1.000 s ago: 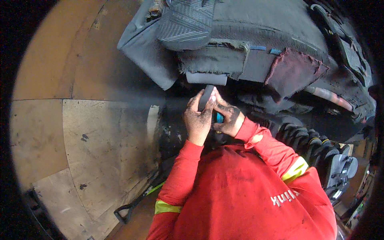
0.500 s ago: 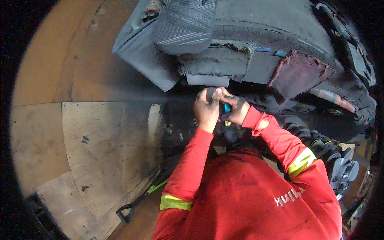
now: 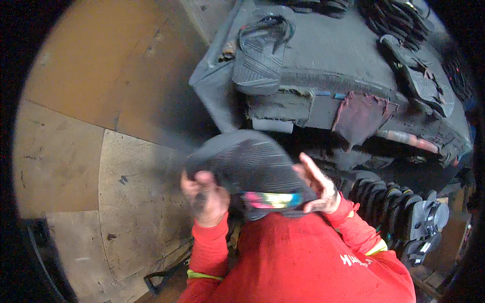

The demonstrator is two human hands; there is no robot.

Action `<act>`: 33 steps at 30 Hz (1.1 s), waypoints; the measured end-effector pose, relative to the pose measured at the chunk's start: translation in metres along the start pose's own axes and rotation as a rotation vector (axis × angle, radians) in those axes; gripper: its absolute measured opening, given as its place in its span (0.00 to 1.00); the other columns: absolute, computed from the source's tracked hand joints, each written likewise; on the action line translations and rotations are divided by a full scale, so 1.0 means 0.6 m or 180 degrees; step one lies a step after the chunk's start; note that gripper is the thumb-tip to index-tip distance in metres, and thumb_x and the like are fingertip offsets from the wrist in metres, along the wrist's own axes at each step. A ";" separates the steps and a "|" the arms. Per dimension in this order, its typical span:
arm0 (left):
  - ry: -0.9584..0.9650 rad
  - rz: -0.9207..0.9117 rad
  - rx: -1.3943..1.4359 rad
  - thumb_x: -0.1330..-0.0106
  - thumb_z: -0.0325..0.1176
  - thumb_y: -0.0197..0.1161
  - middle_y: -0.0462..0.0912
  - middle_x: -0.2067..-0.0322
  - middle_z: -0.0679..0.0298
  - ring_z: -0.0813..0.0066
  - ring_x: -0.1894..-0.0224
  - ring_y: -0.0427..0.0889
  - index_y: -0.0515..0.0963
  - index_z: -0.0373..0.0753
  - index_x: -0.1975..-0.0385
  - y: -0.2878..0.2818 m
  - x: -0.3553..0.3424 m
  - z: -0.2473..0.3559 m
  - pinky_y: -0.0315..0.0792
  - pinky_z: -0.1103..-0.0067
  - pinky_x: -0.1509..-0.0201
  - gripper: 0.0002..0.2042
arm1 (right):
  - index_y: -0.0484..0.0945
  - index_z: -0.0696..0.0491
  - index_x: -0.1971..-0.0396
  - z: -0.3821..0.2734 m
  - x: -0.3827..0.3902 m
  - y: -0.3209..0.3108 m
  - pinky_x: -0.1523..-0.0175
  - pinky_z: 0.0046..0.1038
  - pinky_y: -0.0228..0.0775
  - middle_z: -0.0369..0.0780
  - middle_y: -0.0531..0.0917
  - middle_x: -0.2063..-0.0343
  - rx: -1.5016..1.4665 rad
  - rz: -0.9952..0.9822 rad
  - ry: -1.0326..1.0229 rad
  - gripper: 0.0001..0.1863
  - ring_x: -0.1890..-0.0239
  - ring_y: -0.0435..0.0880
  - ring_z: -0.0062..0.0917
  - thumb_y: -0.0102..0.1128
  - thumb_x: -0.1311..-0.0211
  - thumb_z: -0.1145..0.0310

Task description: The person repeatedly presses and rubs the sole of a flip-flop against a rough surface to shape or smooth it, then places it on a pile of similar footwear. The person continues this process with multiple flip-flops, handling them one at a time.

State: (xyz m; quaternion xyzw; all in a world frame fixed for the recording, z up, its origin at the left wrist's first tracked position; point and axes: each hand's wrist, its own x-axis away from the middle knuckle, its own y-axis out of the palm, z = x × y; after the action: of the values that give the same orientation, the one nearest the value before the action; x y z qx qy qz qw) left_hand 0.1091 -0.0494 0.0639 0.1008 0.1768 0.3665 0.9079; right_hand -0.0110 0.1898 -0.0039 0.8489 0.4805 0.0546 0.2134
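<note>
A dark ribbed sandal [image 3: 242, 161] is in front of my chest, smeared by motion. A band in pink, yellow and blue [image 3: 271, 200] crosses its near side. My left hand [image 3: 206, 198] grips the sandal's left edge, thumb on top and the other fingers partly hidden. At the right end is my right hand [image 3: 321, 188], fingers stretched and thumb apart, beside or lightly touching the edge; contact is blurred. Beyond, on the grey cloth-covered bench [image 3: 333, 50], another dark sandal [image 3: 260, 63] lies sole outward at the near left edge.
More sandals [image 3: 419, 76] lie on the bench's right side. A row of dark sandals [image 3: 384, 202] stands to my right, with a grey one [image 3: 427, 217] at its end. Frayed grey and reddish cloth [image 3: 361, 116] hangs off the bench front. Wooden boards [image 3: 146, 197] cover the left.
Both hands have come nearer my body and moved apart; they were close together at the bench edge around a dark object. The sandal now shows broadly between them. The view has shifted.
</note>
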 end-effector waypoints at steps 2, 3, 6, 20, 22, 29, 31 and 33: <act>0.0430 -0.0579 -0.1227 0.32 0.59 0.59 0.80 0.51 0.57 0.70 0.50 0.79 0.71 0.31 0.44 0.039 -0.023 0.016 0.69 0.73 0.41 0.33 | 0.63 0.63 0.33 -0.013 0.026 -0.008 0.29 0.35 0.57 0.45 0.71 0.35 0.1280 -0.0246 0.0326 0.46 0.35 0.71 0.32 0.79 0.50 0.65; 0.0421 -0.0961 -0.0807 0.32 0.59 0.58 0.80 0.52 0.57 0.71 0.52 0.80 0.69 0.32 0.41 0.068 -0.043 0.008 0.72 0.73 0.43 0.34 | 0.65 0.64 0.35 -0.009 0.034 0.004 0.30 0.34 0.60 0.45 0.75 0.39 0.0848 -0.0016 0.0328 0.42 0.37 0.73 0.32 0.77 0.49 0.68; -0.0047 -0.0638 -0.0118 0.29 0.57 0.56 0.80 0.55 0.52 0.69 0.59 0.84 0.60 0.35 0.34 0.099 -0.087 0.007 0.80 0.74 0.57 0.35 | 0.71 0.65 0.40 -0.038 0.031 0.020 0.34 0.33 0.65 0.44 0.81 0.46 -0.0074 0.0586 -0.0031 0.31 0.41 0.77 0.31 0.70 0.42 0.71; -0.0778 -0.0635 0.0680 0.31 0.28 0.59 0.72 0.44 0.48 0.60 0.54 0.83 0.49 0.40 0.28 0.103 -0.068 -0.043 0.86 0.71 0.65 0.34 | 0.64 0.55 0.37 -0.047 -0.010 0.038 0.36 0.33 0.66 0.39 0.75 0.46 -0.0592 0.1818 -0.1055 0.38 0.42 0.75 0.30 0.71 0.49 0.80; -0.1201 -0.0636 0.0595 0.32 0.26 0.60 0.72 0.42 0.48 0.59 0.53 0.83 0.39 0.44 0.25 0.089 -0.015 -0.048 0.86 0.69 0.63 0.41 | 0.63 0.53 0.37 -0.041 -0.020 0.045 0.36 0.35 0.67 0.39 0.75 0.46 -0.0678 0.1883 -0.1041 0.38 0.42 0.74 0.30 0.69 0.49 0.82; -0.1517 -0.1339 0.1034 0.31 0.24 0.60 0.77 0.46 0.48 0.60 0.63 0.87 0.28 0.50 0.25 0.060 0.019 -0.075 0.86 0.71 0.63 0.47 | 0.57 0.45 0.34 -0.035 -0.026 0.068 0.44 0.51 0.77 0.43 0.71 0.42 -0.1067 0.1762 -0.0802 0.37 0.41 0.75 0.39 0.63 0.42 0.81; -0.1564 -0.1466 0.0908 0.31 0.25 0.60 0.79 0.49 0.49 0.61 0.64 0.87 0.28 0.50 0.25 0.055 0.012 -0.073 0.85 0.72 0.63 0.47 | 0.55 0.43 0.32 -0.034 -0.026 0.074 0.48 0.53 0.81 0.44 0.69 0.40 -0.1173 0.1711 -0.0767 0.40 0.40 0.74 0.42 0.62 0.41 0.81; -0.1611 -0.1482 0.0828 0.31 0.26 0.61 0.79 0.50 0.49 0.63 0.64 0.87 0.28 0.49 0.25 0.052 0.009 -0.071 0.85 0.74 0.63 0.48 | 0.54 0.41 0.32 -0.033 -0.029 0.080 0.48 0.54 0.80 0.44 0.68 0.40 -0.1201 0.1711 -0.0806 0.40 0.40 0.74 0.42 0.62 0.40 0.80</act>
State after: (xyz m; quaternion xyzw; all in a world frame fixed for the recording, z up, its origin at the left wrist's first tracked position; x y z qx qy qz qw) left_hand 0.0761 -0.0212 0.0334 0.2600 0.0099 0.0880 0.9616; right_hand 0.0121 0.1600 0.0357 0.8907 0.1910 0.0910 0.4024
